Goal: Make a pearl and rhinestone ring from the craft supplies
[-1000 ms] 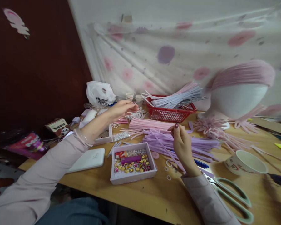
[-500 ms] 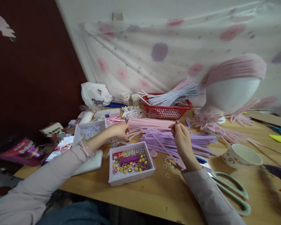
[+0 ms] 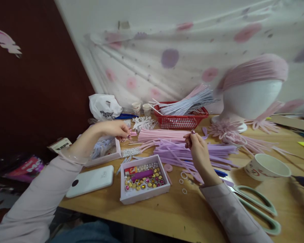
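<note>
In the head view my left hand [image 3: 116, 130] reaches over the back of a white box [image 3: 105, 161] of pale lilac pieces. Its fingertips are pinched downward beside a small pink packet [image 3: 133, 133]; what they hold is too small to make out. My right hand [image 3: 198, 148] is raised over a bundle of purple pipe cleaners [image 3: 220, 156], thumb against curled fingers, any object between them hidden. Behind lie pink pipe cleaners [image 3: 164, 135]. A bag of white pearl beads [image 3: 131, 152] rests below my left hand. Small pearl rings [image 3: 184, 191] lie on the table.
A white box [image 3: 145, 199] of gems and beads stands in front, a white power bank [image 3: 93, 182] to its left. Green-handled scissors [image 3: 268, 206] and a paper cup [image 3: 266, 170] are at right. Behind stand a red basket [image 3: 182, 123] and a white foam head [image 3: 250, 99].
My left hand has moved left and slightly up, uncovering the bag of pearl beads and more of the power bank. My right hand stays nearly still. The view has shifted slightly.
</note>
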The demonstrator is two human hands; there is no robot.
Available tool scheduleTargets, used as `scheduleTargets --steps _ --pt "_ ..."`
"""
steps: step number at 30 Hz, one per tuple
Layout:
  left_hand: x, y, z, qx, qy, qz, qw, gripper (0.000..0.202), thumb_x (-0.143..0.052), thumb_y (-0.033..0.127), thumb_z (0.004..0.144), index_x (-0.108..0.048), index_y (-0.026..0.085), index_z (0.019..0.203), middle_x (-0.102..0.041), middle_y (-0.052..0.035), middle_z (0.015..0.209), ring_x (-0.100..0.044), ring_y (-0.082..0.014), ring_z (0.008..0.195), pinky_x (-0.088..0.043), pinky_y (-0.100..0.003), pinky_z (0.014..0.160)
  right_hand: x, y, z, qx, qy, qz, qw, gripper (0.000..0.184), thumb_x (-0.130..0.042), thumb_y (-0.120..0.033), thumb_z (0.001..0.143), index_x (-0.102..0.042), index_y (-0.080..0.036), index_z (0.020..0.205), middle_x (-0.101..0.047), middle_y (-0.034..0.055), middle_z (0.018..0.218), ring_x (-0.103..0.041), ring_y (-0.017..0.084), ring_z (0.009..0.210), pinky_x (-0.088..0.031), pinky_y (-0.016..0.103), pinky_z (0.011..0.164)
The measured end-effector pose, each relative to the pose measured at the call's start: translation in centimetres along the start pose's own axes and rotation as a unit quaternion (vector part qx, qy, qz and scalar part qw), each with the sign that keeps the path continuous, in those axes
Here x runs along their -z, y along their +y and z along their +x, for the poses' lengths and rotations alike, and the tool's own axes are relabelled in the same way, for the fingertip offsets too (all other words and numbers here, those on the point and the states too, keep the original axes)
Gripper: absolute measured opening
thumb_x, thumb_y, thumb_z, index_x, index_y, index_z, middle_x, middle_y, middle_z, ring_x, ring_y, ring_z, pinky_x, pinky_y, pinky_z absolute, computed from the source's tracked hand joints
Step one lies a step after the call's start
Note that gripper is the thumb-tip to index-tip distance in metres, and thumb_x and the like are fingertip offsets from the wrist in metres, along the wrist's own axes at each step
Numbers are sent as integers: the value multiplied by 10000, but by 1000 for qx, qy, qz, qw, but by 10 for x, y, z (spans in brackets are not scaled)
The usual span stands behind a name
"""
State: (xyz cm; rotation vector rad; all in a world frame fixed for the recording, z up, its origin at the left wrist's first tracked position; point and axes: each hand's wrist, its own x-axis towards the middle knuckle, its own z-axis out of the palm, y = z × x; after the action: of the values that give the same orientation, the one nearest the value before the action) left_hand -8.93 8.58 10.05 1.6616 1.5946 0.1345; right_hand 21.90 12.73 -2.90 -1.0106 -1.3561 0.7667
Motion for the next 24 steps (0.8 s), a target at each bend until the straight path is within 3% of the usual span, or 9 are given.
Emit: scheduleTargets --steps 5,13,24 --pt "2 11 -12 -33 11 -43 998 165 -705 275 675 -656 187 545 -544 19 531 -476 -110 537 -398 -217 562 -1 -2 0 -27 -1 34 999 449 -415 -562 908 -563 -206 679 -434 -44 531 -436 130 507 -376 278 519" --pt "0 13 -11 -39 17 -75 996 199 -743 380 627 -708 185 646 -559 18 584 -445 -100 548 -355 -212 541 -2 -5 -1 -55 -5 62 997 409 -464 -536 881 -572 -201 673 -434 -45 527 -426 125 501 -369 270 507" --pt "-1 14 -12 -30 20 -90 995 229 -742 400 623 -684 184 669 -546 38 590 -444 -96 562 -358 -220 563 -2 -5 0 -90 -8 93 992 407 -490 -498 903 -596 -178 674 -404 -60 514 -407 100 485 -357 241 483"
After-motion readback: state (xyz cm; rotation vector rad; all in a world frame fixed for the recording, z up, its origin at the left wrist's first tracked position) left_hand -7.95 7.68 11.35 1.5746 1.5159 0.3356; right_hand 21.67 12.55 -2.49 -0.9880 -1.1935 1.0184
